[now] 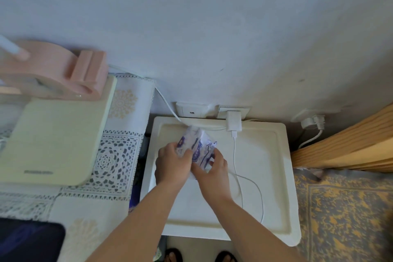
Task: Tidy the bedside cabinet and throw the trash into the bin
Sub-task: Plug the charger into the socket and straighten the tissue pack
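Both hands, left (172, 160) and right (209, 169), close their grip on the wrapper (198, 148) above the cabinet (265, 155).

Illumination is soft, even daylight with faint shadows. Wide-angle distortion bends the frame edges. The hands (191, 161) show motion blur.

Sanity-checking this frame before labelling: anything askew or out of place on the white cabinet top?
Two things. A crumpled white-and-purple plastic wrapper sits on the white bedside cabinet top, gripped by both the left hand and right hand; it looks like trash. A white charging cable trails loose across the top from the white wall charger.
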`<state>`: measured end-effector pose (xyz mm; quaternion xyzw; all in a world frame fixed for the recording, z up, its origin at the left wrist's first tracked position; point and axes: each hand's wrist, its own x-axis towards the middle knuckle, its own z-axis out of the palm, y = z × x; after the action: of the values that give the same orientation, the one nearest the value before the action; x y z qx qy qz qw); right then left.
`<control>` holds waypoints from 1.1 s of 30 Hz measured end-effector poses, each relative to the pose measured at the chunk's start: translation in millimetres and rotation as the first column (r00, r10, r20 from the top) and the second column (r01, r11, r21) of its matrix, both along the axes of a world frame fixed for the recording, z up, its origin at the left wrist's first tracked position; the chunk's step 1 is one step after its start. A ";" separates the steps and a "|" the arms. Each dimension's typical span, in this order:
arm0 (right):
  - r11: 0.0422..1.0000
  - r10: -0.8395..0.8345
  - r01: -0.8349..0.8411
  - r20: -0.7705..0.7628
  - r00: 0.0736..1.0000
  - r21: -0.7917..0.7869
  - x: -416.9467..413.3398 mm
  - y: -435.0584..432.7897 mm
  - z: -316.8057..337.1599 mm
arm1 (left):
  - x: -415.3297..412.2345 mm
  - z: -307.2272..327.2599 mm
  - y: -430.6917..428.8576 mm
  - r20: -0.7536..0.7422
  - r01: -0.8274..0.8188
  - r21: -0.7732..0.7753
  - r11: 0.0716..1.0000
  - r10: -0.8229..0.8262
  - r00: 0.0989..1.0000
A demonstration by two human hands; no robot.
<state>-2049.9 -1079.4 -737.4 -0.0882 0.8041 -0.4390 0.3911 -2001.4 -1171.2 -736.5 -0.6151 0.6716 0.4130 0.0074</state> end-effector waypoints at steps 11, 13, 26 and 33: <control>0.946 -0.118 0.111 -0.004 0.993 -0.304 2.0 5.5 10.5 | 12.0 13.3 16.5 -0.258 -0.122 0.000 0.992 0.118 0.959; 0.925 -0.116 0.088 -0.056 0.992 -0.371 0.5 12.6 19.8 | 13.4 22.2 23.7 -0.352 -0.120 -0.032 0.992 0.101 0.930; 0.931 -0.238 0.198 -0.099 0.966 -0.306 -106.9 104.6 21.5 | -73.7 28.0 108.1 -0.484 0.395 0.078 0.915 -0.312 0.818; 0.995 0.070 -0.075 -0.063 0.996 -0.069 -120.6 122.6 -4.6 | -77.1 11.6 116.9 -0.498 0.444 0.272 0.854 -0.270 0.824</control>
<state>-2170.5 -956.8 -742.0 -0.1445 0.7956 -0.4501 0.3788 -2078.5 -1054.3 -724.9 -0.3520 0.6682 0.6534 0.0510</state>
